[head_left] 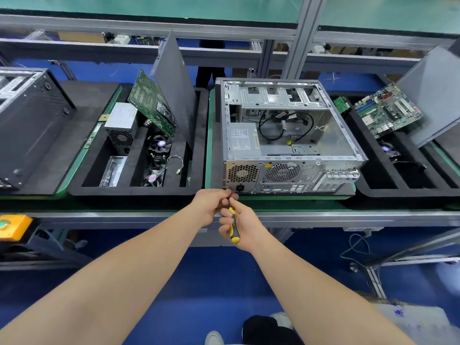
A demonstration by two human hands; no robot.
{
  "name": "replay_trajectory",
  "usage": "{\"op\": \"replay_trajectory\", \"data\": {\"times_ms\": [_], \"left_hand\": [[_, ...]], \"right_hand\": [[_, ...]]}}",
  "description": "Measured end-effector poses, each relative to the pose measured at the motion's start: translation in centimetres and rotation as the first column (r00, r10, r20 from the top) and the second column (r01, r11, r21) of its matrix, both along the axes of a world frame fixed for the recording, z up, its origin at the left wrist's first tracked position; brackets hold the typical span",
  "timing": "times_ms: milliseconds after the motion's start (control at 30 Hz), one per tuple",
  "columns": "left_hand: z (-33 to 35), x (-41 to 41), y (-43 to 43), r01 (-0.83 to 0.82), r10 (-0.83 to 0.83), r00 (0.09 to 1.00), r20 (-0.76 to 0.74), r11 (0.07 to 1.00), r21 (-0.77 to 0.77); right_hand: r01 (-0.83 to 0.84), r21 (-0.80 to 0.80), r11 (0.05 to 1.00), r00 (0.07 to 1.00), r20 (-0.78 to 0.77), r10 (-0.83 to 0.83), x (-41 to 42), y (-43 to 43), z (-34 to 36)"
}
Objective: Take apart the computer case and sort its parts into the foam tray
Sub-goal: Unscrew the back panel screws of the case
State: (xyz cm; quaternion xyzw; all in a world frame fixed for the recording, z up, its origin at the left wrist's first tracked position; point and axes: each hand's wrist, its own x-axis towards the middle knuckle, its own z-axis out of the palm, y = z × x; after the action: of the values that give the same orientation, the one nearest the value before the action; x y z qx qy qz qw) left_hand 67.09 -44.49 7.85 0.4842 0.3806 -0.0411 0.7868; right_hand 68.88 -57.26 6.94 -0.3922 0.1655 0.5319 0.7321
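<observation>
Right hand is wrapped round the yellow-and-black handle of a screwdriver, its shaft aimed at the lower left corner of the back of the computer case, just beside the power socket; left hand is bunched at the front end of the shaft, fingertips pinched close around it, seemingly to steady the tip; whether a screw sits under those fingers is hidden.

Likely trouble from here: the tip could slip out of the screw head if the shaft is tilted or pressed too lightly, and chew the head or jab the left fingers so near it; a loosened screw could drop off the edge of the table to the floor, since the work is right at the rim; the power supply inside the case may shift once its last fastening goes, tugging the black cables beside it.

Neither hand is spread; both are closed tight on the tool. The case lies on its side, open at the top, between two foam trays; the foam tray to its left holds boards, fans and a side panel.
</observation>
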Motion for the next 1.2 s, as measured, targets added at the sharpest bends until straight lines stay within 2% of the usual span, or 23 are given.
{"op": "replay_trajectory", "data": {"times_ms": [133, 233, 300, 367, 467, 533, 600, 700, 800, 867, 900, 967, 1033, 1067, 1133, 1200], "left_hand": [[0.2, -0.3, 0.4, 0.049, -0.047, 0.998, 0.032, 0.997, -0.061], [0.4, -0.3, 0.7, 0.086, -0.083, 0.996, 0.031, 0.992, -0.094], [0.4, -0.2, 0.7, 0.089, -0.087, 0.996, 0.028, 0.993, -0.082], [0.4, -0.3, 0.7, 0.107, -0.106, 0.994, 0.028, 0.992, -0.059], [0.4, -0.4, 0.4, 0.113, -0.112, 0.994, 0.018, 0.993, -0.023], [0.4, -0.3, 0.1, 0.099, -0.099, 0.995, 0.008, 0.995, -0.004], [0.4, -0.2, -0.2, 0.072, -0.072, 0.997, 0.002, 0.997, 0.008], [0.3, 0.0, -0.7, 0.008, -0.007, 1.0, -0.009, 0.999, 0.039], [0.0, 0.2, -0.9, -0.034, 0.035, 0.999, -0.015, 0.996, 0.087], [-0.1, 0.3, -0.7, -0.039, 0.041, 0.999, -0.016, 0.991, 0.128], [-0.1, 0.4, -0.7, -0.036, 0.038, 0.999, -0.014, 0.99, 0.135], [0.0, 0.4, -0.6, -0.02, 0.021, 1.0, -0.007, 0.993, 0.12], [0.2, 0.3, -0.6, 0.01, -0.01, 1.0, -0.002, 0.996, 0.089], [0.3, 0.3, -0.5, 0.027, -0.026, 1.0, -0.007, 0.997, 0.079], [0.4, 0.2, -0.4, 0.054, -0.053, 0.998, -0.025, 0.996, 0.071], [0.5, 0.1, -0.2, 0.072, -0.069, 0.997, -0.033, 0.995, 0.067]], "right_hand": [[-0.004, -0.045, 0.999, 1.0, 0.024, 0.005, 0.4, 0.2, 0.3], [-0.015, -0.197, 0.98, 0.988, 0.146, 0.044, 0.3, 0.6, 0.2], [-0.004, -0.333, 0.943, 0.954, 0.281, 0.103, 0.1, 0.9, 0.2], [0.056, -0.494, 0.867, 0.845, 0.486, 0.223, -0.3, 1.3, 0.2], [0.233, -0.675, 0.701, 0.556, 0.683, 0.473, -0.7, 1.4, 0.3], [0.331, -0.742, 0.583, 0.395, 0.67, 0.628, -0.7, 1.5, 0.2], [0.421, -0.784, 0.457, 0.279, 0.591, 0.757, -0.6, 1.6, 0.1], [0.491, -0.785, 0.378, 0.199, 0.523, 0.829, -0.6, 1.8, -0.3], [0.471, -0.774, 0.423, 0.235, 0.572, 0.786, -0.3, 1.5, -0.8], [0.386, -0.753, 0.533, 0.28, 0.646, 0.71, 0.0, 1.1, -1.0], [0.32, -0.73, 0.603, 0.33, 0.683, 0.652, 0.2, 0.9, -1.0], [0.176, -0.664, 0.727, 0.543, 0.682, 0.491, 0.5, 0.7, -0.9], [0.04, -0.552, 0.833, 0.797, 0.52, 0.306, 0.4, 0.4, -0.8], [-0.006, -0.469, 0.883, 0.885, 0.409, 0.223, 0.3, 0.3, -0.9], [-0.051, -0.276, 0.96, 0.967, 0.227, 0.117, 0.1, 0.0, -1.0], [-0.057, -0.106, 0.993, 0.988, 0.135, 0.071, -0.2, -0.2, -1.0]]}}
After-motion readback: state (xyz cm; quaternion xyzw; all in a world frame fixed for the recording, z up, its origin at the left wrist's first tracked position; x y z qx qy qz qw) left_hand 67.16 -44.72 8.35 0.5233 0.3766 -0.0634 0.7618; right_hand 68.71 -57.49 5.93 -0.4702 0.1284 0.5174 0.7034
